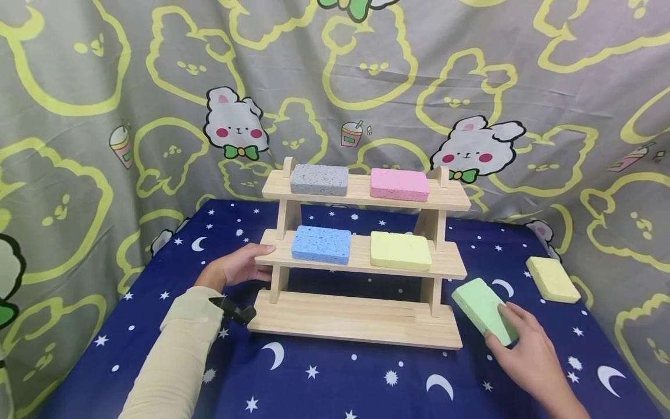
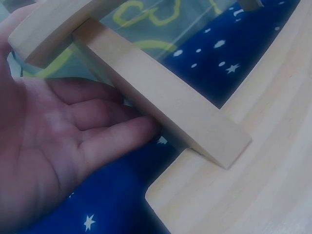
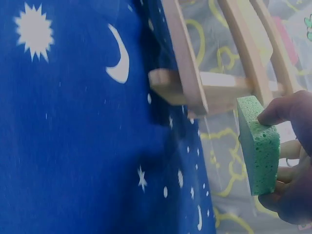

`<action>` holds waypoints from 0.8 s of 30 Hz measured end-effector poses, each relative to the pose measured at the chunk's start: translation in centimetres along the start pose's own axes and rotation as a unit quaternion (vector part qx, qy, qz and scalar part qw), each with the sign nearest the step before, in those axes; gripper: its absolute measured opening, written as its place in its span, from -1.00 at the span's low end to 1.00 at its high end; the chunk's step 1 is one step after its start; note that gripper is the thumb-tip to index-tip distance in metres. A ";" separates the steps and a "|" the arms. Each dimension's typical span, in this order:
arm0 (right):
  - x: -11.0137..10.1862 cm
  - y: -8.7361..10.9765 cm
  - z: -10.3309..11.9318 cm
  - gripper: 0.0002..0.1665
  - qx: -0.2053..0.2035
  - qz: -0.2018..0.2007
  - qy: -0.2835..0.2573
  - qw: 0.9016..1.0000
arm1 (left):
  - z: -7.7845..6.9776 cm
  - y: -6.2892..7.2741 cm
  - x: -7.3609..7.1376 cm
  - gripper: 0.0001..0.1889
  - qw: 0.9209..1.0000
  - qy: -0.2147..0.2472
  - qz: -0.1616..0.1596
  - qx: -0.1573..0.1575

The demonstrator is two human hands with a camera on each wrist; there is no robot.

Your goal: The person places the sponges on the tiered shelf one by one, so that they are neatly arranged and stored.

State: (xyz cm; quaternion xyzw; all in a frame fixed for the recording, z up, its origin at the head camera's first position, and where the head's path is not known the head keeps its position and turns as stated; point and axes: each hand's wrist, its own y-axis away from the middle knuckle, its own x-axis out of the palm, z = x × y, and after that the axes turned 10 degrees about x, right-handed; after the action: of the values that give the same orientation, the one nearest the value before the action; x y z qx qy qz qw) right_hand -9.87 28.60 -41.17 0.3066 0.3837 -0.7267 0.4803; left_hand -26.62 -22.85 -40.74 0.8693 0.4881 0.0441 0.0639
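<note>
A three-tier wooden shelf [image 1: 356, 323] stands on the table. My left hand [image 1: 241, 265] holds the left end of its middle tier, thumb on top and fingers underneath. In the left wrist view those fingers [image 2: 112, 109] reach beside the upright support [image 2: 165, 92]. My right hand [image 1: 528, 349] grips a green sponge [image 1: 484, 311] just right of the bottom tier; the right wrist view shows the porous sponge [image 3: 258, 146] between thumb and fingers. On the middle tier lie a blue sponge [image 1: 321, 244] and a yellow sponge [image 1: 400, 250]. The top tier bears a grey sponge [image 1: 319, 179] and a pink sponge [image 1: 399, 184].
Another pale yellow sponge [image 1: 553, 279] lies at the table's right side. A dark blue cloth [image 1: 361, 384] with moons and stars covers the table. Behind it hangs a grey curtain [image 1: 293, 70] with rabbit drawings. A black strap [image 1: 232, 308] circles my left wrist.
</note>
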 end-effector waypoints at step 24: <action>1.2 1.5 5.2 -0.29 -0.075 0.047 -0.024 0.996 | 0.0 0.0 0.0 -0.31 1.000 0.005 0.003 0.005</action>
State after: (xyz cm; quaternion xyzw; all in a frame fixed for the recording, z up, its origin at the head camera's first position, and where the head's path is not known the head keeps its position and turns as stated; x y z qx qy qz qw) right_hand -9.26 23.23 -39.91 0.2695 0.4108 -0.6797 0.5447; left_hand -26.58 -22.88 -40.73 0.8710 0.4857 0.0461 0.0575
